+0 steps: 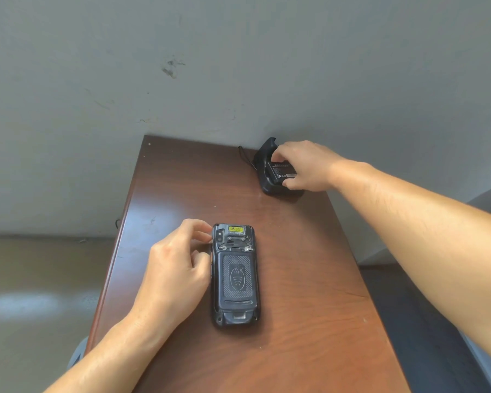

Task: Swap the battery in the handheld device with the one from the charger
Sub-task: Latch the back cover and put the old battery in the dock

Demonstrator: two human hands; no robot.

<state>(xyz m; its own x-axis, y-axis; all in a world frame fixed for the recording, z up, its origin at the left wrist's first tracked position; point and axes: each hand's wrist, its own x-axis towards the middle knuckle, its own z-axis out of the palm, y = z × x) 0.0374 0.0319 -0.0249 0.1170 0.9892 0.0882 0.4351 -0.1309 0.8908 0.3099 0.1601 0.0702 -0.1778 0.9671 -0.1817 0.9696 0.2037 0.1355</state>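
Observation:
A black handheld device (235, 275) lies face down in the middle of the brown table (309, 279), its textured battery cover in place and a yellow label at its far end. My left hand (179, 268) rests against the device's left side, fingertips touching its upper left edge. At the table's far right corner stands the black charger (267, 171). A black battery (282, 173) with white print sits in it, and my right hand (306, 165) grips that battery between thumb and fingers.
A grey wall rises right behind the table. A thin black cable (245, 156) runs from the charger toward the wall. The table's left edge drops to a tan floor; dark flooring lies to the right.

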